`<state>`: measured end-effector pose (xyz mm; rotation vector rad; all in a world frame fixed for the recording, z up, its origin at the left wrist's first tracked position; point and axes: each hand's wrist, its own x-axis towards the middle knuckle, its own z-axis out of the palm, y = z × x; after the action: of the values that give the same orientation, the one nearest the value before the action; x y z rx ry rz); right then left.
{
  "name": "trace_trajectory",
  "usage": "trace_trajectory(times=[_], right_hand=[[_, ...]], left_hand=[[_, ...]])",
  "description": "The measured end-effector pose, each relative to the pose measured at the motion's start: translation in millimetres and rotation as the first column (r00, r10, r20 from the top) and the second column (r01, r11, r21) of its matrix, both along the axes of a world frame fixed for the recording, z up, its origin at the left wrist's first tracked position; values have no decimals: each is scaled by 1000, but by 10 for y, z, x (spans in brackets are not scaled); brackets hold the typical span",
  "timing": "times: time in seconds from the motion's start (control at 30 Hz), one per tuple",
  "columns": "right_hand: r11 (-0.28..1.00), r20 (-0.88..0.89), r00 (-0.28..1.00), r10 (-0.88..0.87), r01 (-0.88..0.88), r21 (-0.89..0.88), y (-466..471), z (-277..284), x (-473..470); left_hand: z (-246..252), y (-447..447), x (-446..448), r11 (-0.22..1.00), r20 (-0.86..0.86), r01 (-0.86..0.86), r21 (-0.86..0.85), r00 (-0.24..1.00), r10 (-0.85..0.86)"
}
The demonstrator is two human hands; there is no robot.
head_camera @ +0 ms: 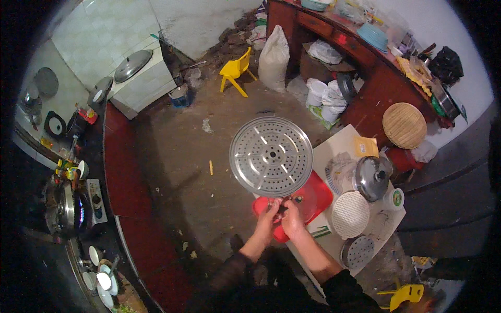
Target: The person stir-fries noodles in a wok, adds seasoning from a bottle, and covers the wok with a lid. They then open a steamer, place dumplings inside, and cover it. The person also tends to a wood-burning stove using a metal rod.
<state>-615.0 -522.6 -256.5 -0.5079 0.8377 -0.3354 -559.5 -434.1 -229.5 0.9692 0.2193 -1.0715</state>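
My left hand (267,221) and my right hand (291,220) meet close together over a red plastic basin (323,189), fingers bent inward. Something small and dark shows between the fingertips, too unclear to name. Just beyond the fingers is a round perforated metal steamer tray (252,156), its near rim almost at my fingertips. The tray covers part of the basin and the edge of the pale table (328,146); what supports it is hidden. Green stalks (321,231) lie beside the basin, to the right of my right hand.
On the table's right stand a domed metal lid (372,178), a white perforated tray (350,215), a smaller metal steamer plate (359,251) and a white tub (395,198). A yellow chair (236,70) stands ahead. At far left, a gas stove flame (81,213) burns under a pan.
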Motion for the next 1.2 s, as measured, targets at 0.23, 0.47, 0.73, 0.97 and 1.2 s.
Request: trace_trajectory(times=[0.23, 0.47, 0.73, 0.97, 1.2], right_hand=[[999, -106, 994, 9, -14, -45, 931, 547, 387], [971, -149, 973, 178, -198, -134, 1270, 602, 761], [655, -197, 880, 433, -457, -602, 844, 161, 412], [435, -188, 956, 227, -272, -859, 350, -180, 1052], [414, -288, 879, 380, -440, -797, 394, 2, 2309]], left_hand=[[98, 649, 492, 984, -139, -171, -53, 977, 163], [112, 1128, 1017, 991, -86, -69, 112, 993, 79], [-401, 1067, 996, 955, -44, -293, 48, 954, 295], [-852, 1086, 1335, 940, 45, -335, 62, 942, 333], [-575, 851, 2009, 884, 605, -454, 113, 737, 301]])
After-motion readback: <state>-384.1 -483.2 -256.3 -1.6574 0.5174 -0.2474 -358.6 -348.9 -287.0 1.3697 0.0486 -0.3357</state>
